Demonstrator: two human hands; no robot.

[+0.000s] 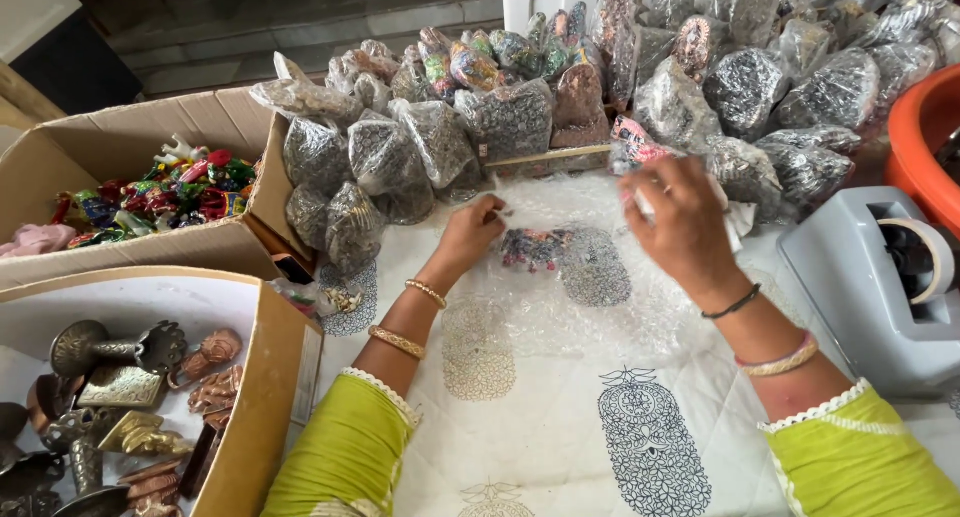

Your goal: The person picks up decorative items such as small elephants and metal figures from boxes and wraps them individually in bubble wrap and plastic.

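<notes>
Pinched on clear bubble wrap sheet [560, 307] by left hand [468, 239] at nine o'clock, by right hand [682, 227] at two o'clock beside white paper scrap [738, 217], seemingly to swaddle small multicoloured painted figurine [533, 248] at centre, on white block-printed tablecloth [560, 447].

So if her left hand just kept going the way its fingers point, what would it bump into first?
The left hand points right and slightly away, across the bubble wrap. The first thing in that line looks like the small colourful item lying under the wrap, just past the fingertips, though depth is hard to judge.
</notes>
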